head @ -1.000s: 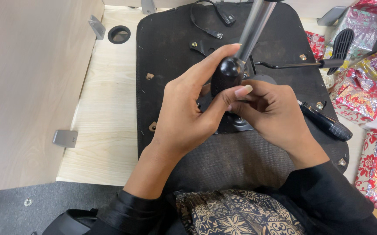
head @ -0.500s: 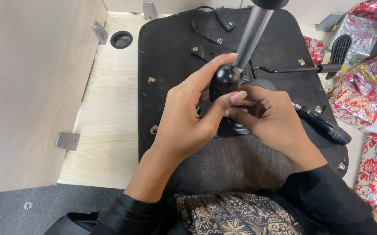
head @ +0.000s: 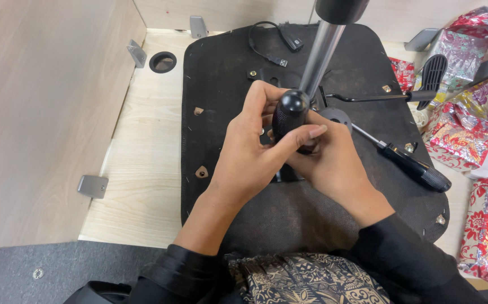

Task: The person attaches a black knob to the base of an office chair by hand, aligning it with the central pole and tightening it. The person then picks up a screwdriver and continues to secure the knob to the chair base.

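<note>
Here, a black round-topped tool handle [head: 289, 115] is held upright over the middle of a black chair seat underside [head: 244, 67], which lies flat on a light wooden surface [head: 142, 163]. The left hand [head: 249, 157] is closed around the handle, with the thumb laid across its front and the fingers curled behind it. The right hand [head: 334, 163] is pressed against the lower part of the same handle from the other side; its fingers are mostly hidden by the left hand, so it cannot be told how firmly it is gripped there. Just behind the handle, a shiny metal cylinder [head: 322, 53] is seen rising from the seat's centre toward the camera. A thin lever with a black paddle end [head: 433, 76] is placed to the right of the cylinder. A second screwdriver with a black handle [head: 413, 166] is lying on the seat, near the right wrist. A short black cable [head: 272, 45] is resting at the far edge of the seat. Shiny wrapped packages [head: 464, 129] are piled at the right side.
</note>
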